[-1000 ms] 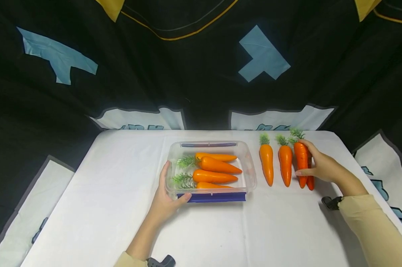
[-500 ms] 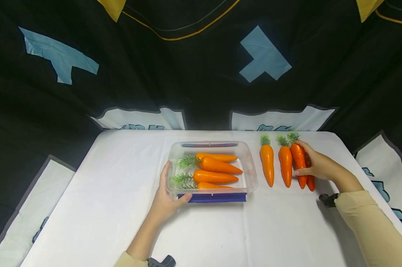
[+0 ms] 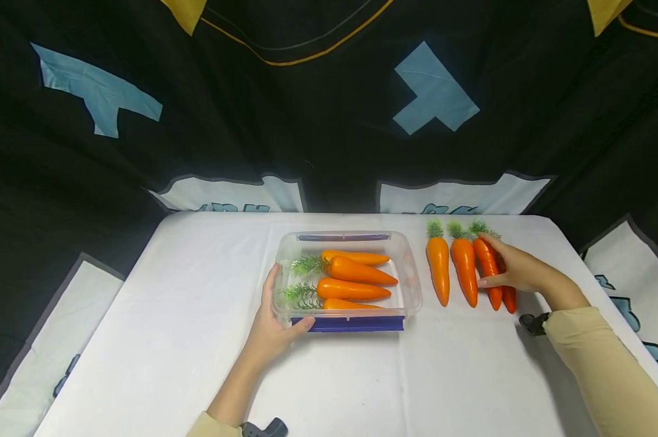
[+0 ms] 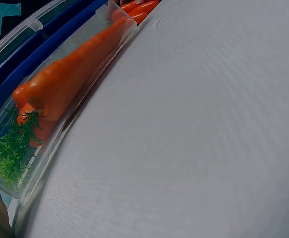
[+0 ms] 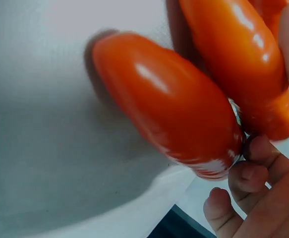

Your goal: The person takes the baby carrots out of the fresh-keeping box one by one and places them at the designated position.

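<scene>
Carrot point(image 3: 487, 261), third from 9 o'clock end in loose row of four, lay on white-covered bench point(image 3: 329, 388) at 3 o'clock from clear box point(image 3: 412, 279), leafy top toward 12 o'clock. Right hand point(image 3: 517, 270) at its 3 o'clock side: thumb and fingers curled round it. Fourth carrot point(image 3: 509, 298) lay just beside, partly hidden by hand. Left hand point(image 3: 274, 334) clasped box at 8 o'clock corner, thumb on blue latch point(image 3: 356, 324). Four boxed carrots point(image 3: 353, 289) pointed tips toward 3 o'clock.
</scene>
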A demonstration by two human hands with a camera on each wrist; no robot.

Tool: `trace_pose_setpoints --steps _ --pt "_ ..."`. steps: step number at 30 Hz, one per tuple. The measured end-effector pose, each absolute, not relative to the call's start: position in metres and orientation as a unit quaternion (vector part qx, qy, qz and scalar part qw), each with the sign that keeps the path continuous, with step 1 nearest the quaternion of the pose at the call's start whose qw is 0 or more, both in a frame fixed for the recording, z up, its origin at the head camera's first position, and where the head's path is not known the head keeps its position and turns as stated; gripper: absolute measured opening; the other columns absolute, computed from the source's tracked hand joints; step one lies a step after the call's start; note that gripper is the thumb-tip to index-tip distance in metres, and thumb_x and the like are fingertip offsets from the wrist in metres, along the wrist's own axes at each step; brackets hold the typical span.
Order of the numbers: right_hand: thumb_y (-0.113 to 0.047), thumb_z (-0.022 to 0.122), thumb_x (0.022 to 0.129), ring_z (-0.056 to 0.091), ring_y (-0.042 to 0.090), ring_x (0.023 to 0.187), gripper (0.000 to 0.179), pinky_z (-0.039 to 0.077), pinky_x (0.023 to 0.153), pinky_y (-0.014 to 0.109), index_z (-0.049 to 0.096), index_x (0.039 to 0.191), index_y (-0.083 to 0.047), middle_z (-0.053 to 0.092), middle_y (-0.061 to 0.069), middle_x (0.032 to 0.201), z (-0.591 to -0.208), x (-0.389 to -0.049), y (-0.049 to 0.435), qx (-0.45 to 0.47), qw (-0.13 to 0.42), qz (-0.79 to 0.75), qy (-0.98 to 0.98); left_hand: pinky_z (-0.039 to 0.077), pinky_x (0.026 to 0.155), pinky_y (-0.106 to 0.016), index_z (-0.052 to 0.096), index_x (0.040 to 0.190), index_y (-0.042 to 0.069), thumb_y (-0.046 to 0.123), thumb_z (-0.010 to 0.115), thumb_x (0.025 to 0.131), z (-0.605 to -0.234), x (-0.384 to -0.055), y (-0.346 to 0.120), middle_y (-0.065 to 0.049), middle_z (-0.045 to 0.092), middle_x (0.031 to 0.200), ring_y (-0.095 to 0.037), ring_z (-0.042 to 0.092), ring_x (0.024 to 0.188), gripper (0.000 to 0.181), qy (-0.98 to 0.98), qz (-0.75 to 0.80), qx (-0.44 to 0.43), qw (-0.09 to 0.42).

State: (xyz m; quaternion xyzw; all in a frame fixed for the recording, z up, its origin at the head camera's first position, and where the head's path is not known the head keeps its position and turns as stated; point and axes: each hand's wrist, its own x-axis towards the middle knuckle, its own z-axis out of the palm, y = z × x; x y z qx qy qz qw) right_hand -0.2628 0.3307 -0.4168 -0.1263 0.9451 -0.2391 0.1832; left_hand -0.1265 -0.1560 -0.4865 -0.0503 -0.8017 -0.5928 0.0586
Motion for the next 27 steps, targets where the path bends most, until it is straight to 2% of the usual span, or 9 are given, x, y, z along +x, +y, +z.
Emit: trace_pose_setpoints --steps 6,13,16,20,22,24,27 --pt "-0.057 0.079 0.072 0.039 0.053 0.130 0.119 0.032 0.105 0.074 0.014 0.158 -0.005 0.034 0.034 0.149 -0.418 -0.264 0.329 -0.142 0.194 -0.194 0.951 0.019 0.116 -0.071 0.003 0.158 0.041 0.026 0.086 0.075 -0.486 -0.126 -0.155 0.004 0.011 0.168 -0.037 0.019 0.152 0.118 -0.801 -0.594 -0.050 0.058" --pt "-0.059 0.078 0.072 0.036 0.055 0.133 0.121 0.030 0.104 0.076 0.011 0.159 -0.008 0.032 0.035 0.151 -0.416 -0.263 0.330 -0.144 0.181 -0.176 0.957 0.018 0.116 -0.071 0.003 0.158 0.042 0.026 0.086 0.074 -0.487 -0.126 -0.155 0.007 0.010 0.167 -0.036 0.018 0.152 0.118 -0.802 -0.592 -0.051 0.058" --pt "-0.058 0.077 0.075 0.036 0.054 0.134 0.116 0.030 0.104 0.075 0.014 0.159 -0.009 0.032 0.034 0.152 -0.414 -0.263 0.329 -0.145 0.156 -0.166 0.963 0.018 0.116 -0.071 0.003 0.158 0.041 0.027 0.086 0.074 -0.487 -0.127 -0.156 0.007 0.010 0.167 -0.036 0.017 0.153 0.118 -0.803 -0.591 -0.052 0.059" --pt "-0.050 0.073 0.085 0.039 0.052 0.134 0.099 0.032 0.104 0.074 0.019 0.159 -0.013 0.032 0.030 0.154 -0.406 -0.263 0.320 -0.143 0.121 -0.176 0.966 0.017 0.116 -0.071 0.003 0.158 0.041 0.027 0.086 0.074 -0.487 -0.127 -0.156 0.008 0.010 0.167 -0.036 0.016 0.153 0.118 -0.804 -0.589 -0.051 0.060" --pt "-0.045 0.071 0.089 0.046 0.049 0.127 0.091 0.037 0.102 0.073 0.020 0.159 -0.016 0.038 0.028 0.150 -0.401 -0.262 0.312 -0.147 0.099 -0.182 0.967 0.017 0.116 -0.072 0.003 0.158 0.041 0.027 0.086 0.074 -0.486 -0.126 -0.156 0.008 0.010 0.167 -0.036 0.016 0.153 0.118 -0.806 -0.587 -0.049 0.060" --pt "-0.040 0.069 0.092 0.054 0.043 0.116 0.084 0.045 0.099 0.069 0.022 0.159 -0.018 0.049 0.025 0.139 -0.395 -0.260 0.303 -0.160 0.075 -0.189 0.966 0.017 0.115 -0.072 0.003 0.158 0.042 0.027 0.086 0.074 -0.487 -0.127 -0.156 0.008 0.010 0.167 -0.036 0.016 0.153 0.118 -0.807 -0.586 -0.048 0.061" --pt "-0.035 0.070 0.093 0.056 0.034 0.104 0.079 0.052 0.094 0.062 0.026 0.157 -0.022 0.057 0.018 0.122 -0.386 -0.258 0.284 -0.181 0.049 -0.190 0.964 0.017 0.115 -0.072 0.003 0.158 0.043 0.027 0.086 0.074 -0.486 -0.127 -0.156 0.008 0.010 0.167 -0.036 0.015 0.153 0.118 -0.805 -0.588 -0.048 0.060"
